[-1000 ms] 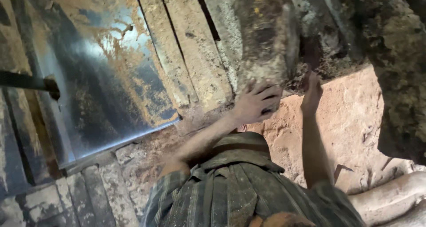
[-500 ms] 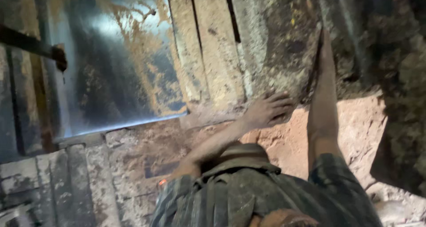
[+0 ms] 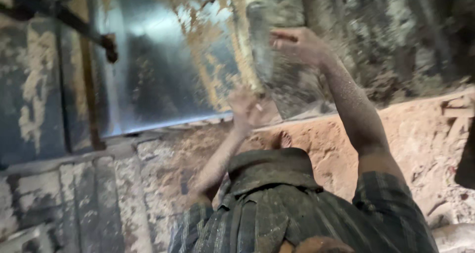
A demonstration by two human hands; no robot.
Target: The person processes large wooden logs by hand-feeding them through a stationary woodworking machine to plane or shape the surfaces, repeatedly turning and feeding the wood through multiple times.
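A mud-caked wooden plank (image 3: 282, 79) stands nearly upright against the formwork above me. My right hand (image 3: 299, 45) is raised high, with its fingers curled over the plank's upper part. My left hand (image 3: 247, 109) is lower, gripping the plank's bottom left edge; it is blurred. Both forearms are dusted with dirt. The brim of a dark cap (image 3: 269, 166) and a striped shirt (image 3: 277, 218) fill the lower middle of the view.
A shiny metal sheet (image 3: 163, 75) smeared with orange mud lies left of the plank. A dark rod with a clamp (image 3: 106, 47) crosses the upper left. Weathered boards (image 3: 74, 198) are at lower left. Reddish earth (image 3: 405, 139) is on the right.
Both hands have risen. The right hand now grips high on the plank, the left hand has left its flat press and closed on the lower edge. The view has shifted.
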